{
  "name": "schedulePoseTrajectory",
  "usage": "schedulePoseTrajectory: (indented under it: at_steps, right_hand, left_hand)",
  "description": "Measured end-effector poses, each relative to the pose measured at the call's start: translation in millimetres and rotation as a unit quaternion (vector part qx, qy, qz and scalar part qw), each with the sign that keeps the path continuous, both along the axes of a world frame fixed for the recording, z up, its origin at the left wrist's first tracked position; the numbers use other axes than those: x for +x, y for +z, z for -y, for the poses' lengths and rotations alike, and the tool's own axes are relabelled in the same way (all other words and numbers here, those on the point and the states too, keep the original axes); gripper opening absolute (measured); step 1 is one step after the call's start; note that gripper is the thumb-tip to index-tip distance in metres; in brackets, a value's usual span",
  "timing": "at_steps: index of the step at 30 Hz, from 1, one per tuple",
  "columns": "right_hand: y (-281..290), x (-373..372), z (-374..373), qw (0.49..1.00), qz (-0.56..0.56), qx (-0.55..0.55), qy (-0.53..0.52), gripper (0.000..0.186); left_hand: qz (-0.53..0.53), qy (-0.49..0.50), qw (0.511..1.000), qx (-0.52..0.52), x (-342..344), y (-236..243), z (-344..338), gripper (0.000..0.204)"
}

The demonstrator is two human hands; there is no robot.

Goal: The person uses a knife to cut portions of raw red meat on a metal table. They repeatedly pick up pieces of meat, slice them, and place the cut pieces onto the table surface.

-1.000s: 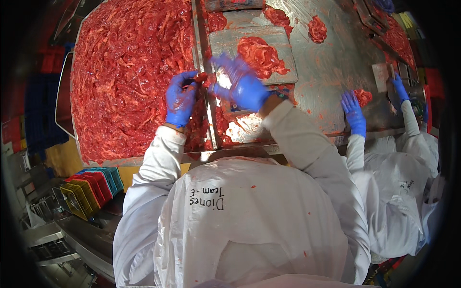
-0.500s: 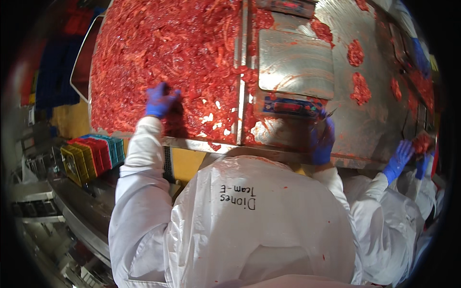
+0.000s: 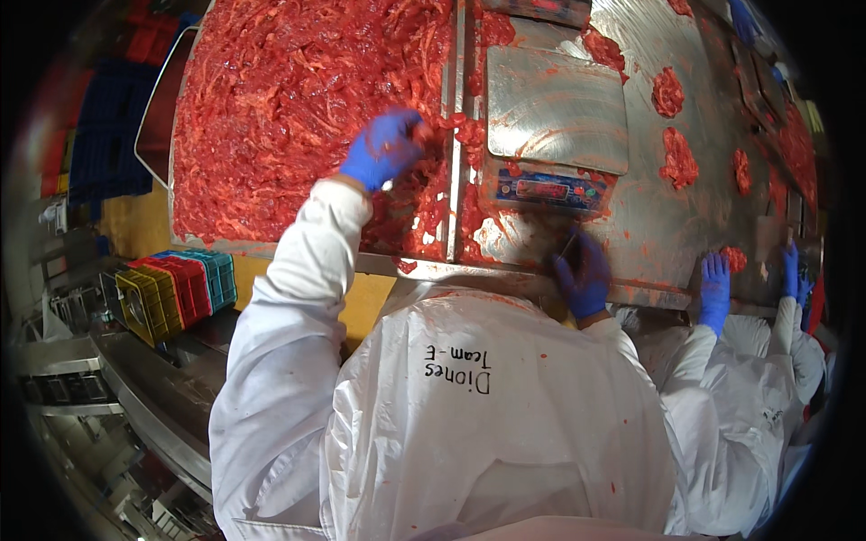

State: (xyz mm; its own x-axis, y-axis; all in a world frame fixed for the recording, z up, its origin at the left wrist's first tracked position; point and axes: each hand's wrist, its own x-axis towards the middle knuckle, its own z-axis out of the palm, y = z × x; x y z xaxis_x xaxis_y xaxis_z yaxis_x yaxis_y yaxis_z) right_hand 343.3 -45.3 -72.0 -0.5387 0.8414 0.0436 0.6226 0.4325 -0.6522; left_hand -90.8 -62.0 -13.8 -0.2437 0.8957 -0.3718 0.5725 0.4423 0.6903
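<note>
My left hand [image 3: 382,149], in a blue glove, is over the right part of a large bed of raw red meat strips [image 3: 289,117]. Its fingers are curled, with a bit of red meat showing at their tips. Low by the table's near edge, my right hand [image 3: 586,278], also blue-gloved, is closed around a thin pointed blade [image 3: 568,244], mostly hidden by the fingers. Just beyond that hand lies a scale with a steel plate [image 3: 555,108] and a blue control panel [image 3: 548,191]. Meat scraps hang over the metal divider [image 3: 450,198].
Several meat portions [image 3: 677,158] lie on the steel table [image 3: 649,243] to the right. Co-workers' gloved hands [image 3: 715,287] work at the right, beside another small meat portion [image 3: 733,260]. Coloured crates [image 3: 180,288] stand at lower left. A second scale [image 3: 541,11] is at the far edge.
My left hand has moved right and farther away across the meat, toward the divider. My right hand has shifted slightly left, away from the scale's panel. A co-worker's hand at right has moved left.
</note>
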Motion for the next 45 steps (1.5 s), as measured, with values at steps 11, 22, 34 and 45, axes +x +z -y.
schedulePoseTrajectory:
  at_steps: [11,22,34,45]
  right_hand:
    - [-1.8,-2.8,1.9,1.0,0.028,0.012,-0.004,0.067]
    - [1.7,-5.7,1.3,0.997,0.06,-0.034,-0.039,0.063]
    - [7.2,-9.6,6.8,0.995,0.088,0.01,-0.053,0.06]
    - [4.3,-11.5,8.3,0.99,0.115,0.04,-0.064,0.06]
  left_hand:
    - [-0.171,-0.12,0.978,0.016,67.1,-58.9,58.9,0.032]
    - [0.047,-0.218,0.968,0.115,65.4,100.5,-68.4,0.031]
    - [-0.09,-0.101,0.941,0.31,43.5,91.3,-119.6,0.047]
    - [-0.151,-0.249,0.952,0.094,58.9,1.6,-32.2,0.008]
